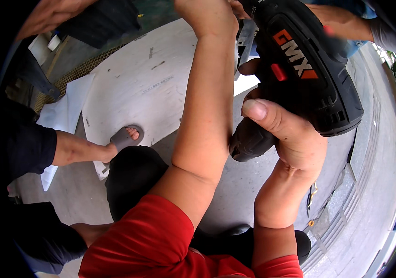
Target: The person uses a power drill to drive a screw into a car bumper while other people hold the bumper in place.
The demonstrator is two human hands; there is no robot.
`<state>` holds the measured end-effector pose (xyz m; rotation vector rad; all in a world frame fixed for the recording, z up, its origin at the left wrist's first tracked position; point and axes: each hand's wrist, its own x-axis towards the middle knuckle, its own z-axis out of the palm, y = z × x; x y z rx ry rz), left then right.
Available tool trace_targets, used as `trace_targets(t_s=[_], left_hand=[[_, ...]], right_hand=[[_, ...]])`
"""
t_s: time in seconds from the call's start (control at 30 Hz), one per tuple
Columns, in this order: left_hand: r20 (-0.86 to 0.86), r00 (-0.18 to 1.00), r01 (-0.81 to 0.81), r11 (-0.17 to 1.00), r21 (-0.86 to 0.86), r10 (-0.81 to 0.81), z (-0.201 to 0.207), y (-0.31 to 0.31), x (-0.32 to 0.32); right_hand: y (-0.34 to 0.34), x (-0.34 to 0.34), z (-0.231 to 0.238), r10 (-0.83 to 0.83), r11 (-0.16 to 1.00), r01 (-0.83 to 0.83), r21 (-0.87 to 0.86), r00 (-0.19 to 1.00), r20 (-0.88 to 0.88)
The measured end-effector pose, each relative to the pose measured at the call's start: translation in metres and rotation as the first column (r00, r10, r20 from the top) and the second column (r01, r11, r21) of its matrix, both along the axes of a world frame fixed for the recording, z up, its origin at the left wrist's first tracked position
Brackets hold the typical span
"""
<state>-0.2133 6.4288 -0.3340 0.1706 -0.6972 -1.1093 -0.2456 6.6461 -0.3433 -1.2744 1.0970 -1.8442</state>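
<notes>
In my right hand (295,134) is a black cordless drill (318,78) with red accents and a red switch. The fingers wrap round its grip, and the thumb lies along the near side. The drill's front end points up toward the top edge, where its tip runs out of view. My left arm reaches far forward beside the drill. Only the wrist and back of my left hand (207,16) show at the top edge, close to the drill's front. Its fingers are mostly cut off or hidden, so what they touch cannot be made out.
A large scuffed white board (138,88) lies on the grey floor, with a person's slippered foot (128,136) on its near edge. Another person's forearm (346,21) comes in at the upper right. An orange ring (311,223) lies on the floor at the right.
</notes>
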Motion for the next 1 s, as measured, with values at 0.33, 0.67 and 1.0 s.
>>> trace_targets(t_s=[0.33, 0.67, 1.0], left_hand=[[-0.034, 0.999, 0.017, 1.0, 0.012, -0.017, 0.001, 0.002, -0.001], [-0.04, 0.997, 0.069, 0.997, -0.022, -0.07, -0.006, -0.007, 0.001], [0.016, 1.0, 0.007, 0.999, 0.038, -0.007, 0.007, 0.016, 0.002]], right_hand=[[-0.001, -0.007, -0.004, 0.016, 1.0, -0.017, -0.024, 1.0, -0.018], [0.003, 0.005, 0.002, -0.096, 0.993, 0.096, 0.069, 0.995, -0.007], [-0.009, 0.0, -0.005, -0.097, 0.975, 0.046, -0.217, 0.968, -0.231]])
